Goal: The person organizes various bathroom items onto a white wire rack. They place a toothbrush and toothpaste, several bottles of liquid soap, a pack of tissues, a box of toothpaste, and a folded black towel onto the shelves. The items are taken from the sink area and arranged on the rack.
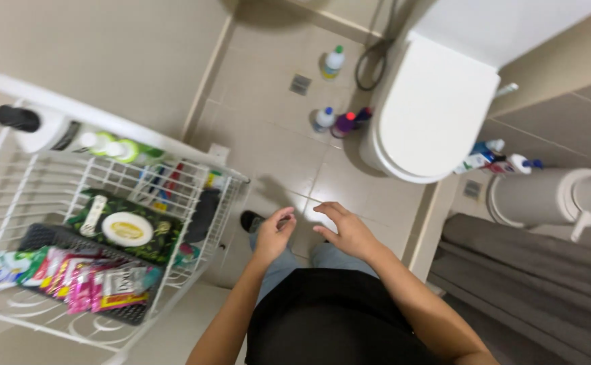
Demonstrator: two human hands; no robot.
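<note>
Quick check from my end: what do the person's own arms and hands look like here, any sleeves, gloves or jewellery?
Both forearms are bare to the bottom edge of the picture, with no sleeves in view. The left hand and right hand wear no gloves. No rings, watch or bands show on the fingers or wrists. Below them the person wears a black top and blue-grey trousers.

A single view is given from a head-worn camera, aimed steeply down at a bathroom floor (268, 145). The white wire rack (174, 196) is seen near left, the toilet (430, 115) far right, both hands close below.
</note>
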